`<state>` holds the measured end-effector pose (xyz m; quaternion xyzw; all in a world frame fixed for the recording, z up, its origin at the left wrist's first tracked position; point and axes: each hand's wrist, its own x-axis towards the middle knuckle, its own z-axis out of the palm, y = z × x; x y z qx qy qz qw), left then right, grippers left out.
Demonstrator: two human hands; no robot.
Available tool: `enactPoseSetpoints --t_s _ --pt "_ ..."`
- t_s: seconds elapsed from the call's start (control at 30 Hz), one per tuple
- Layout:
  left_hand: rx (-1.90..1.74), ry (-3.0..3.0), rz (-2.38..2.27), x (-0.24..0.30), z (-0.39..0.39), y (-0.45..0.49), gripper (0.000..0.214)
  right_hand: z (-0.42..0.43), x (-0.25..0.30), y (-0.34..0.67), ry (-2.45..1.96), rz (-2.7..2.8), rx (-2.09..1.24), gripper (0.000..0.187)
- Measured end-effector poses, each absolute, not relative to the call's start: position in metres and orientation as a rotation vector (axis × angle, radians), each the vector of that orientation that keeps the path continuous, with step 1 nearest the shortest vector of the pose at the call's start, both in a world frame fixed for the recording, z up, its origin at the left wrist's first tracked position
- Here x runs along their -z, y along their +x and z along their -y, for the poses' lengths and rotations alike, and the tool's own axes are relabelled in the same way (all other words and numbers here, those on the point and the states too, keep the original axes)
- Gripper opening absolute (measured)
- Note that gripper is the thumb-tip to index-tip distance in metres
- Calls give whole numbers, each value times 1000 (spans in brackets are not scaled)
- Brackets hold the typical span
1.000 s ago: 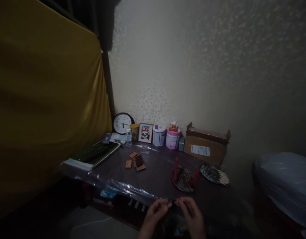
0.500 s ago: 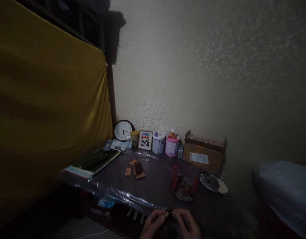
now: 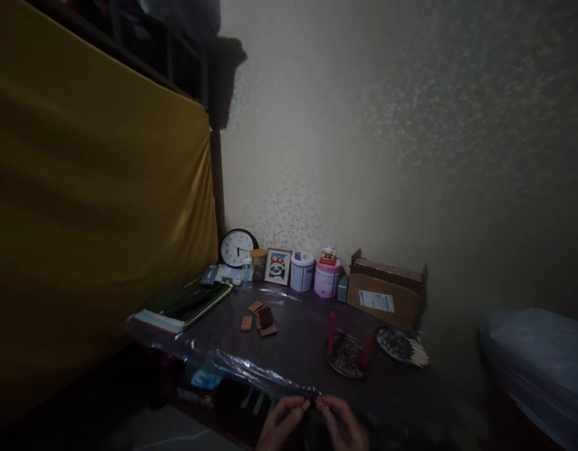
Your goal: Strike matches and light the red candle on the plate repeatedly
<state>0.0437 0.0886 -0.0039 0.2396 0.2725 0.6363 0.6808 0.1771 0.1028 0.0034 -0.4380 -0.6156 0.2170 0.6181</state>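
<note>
My left hand (image 3: 283, 423) is at the bottom of the view, thumb and fingers pinching a small tan piece (image 3: 306, 405) whose kind is too small to make out. Close beside it, my right hand (image 3: 340, 422) has its fingertips pressed together; whatever lies between them is tiny and dim. Both hands are in front of the table's near edge, fingertips almost meeting. Beyond them stands a round plate (image 3: 345, 373) with red candles (image 3: 332, 332) and dark bits. Another plate (image 3: 387, 357) carries pale sticks (image 3: 418, 354) beside a dark speckled heap.
Flat tan pieces (image 3: 246, 323) and a dark ridged stack (image 3: 265, 316) lie mid-table. Along the wall stand a clock (image 3: 237, 247), a panda picture (image 3: 277, 267), two canisters (image 3: 302, 275) and a cardboard box (image 3: 380, 285). Books (image 3: 190, 307) lie left, by a yellow curtain (image 3: 105, 188).
The view has shifted slightly, so the table things appear a little further right. Both hands appear slightly further left, still pinching close together.
</note>
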Motion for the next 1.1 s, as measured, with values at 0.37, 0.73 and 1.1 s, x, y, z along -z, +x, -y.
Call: enactPoseSetpoints --t_s 0.37,0.73,1.1 --pt "-1462 557 -669 -23 -78 39 35 -96 -29 176 -855 1550 -434 17" --pt "-1419 548 -620 -45 -65 36 27 -91 -46 179 -889 1648 -336 12" --pt "-1464 585 -628 -61 -58 34 21 -74 -79 168 -863 1575 -250 15"
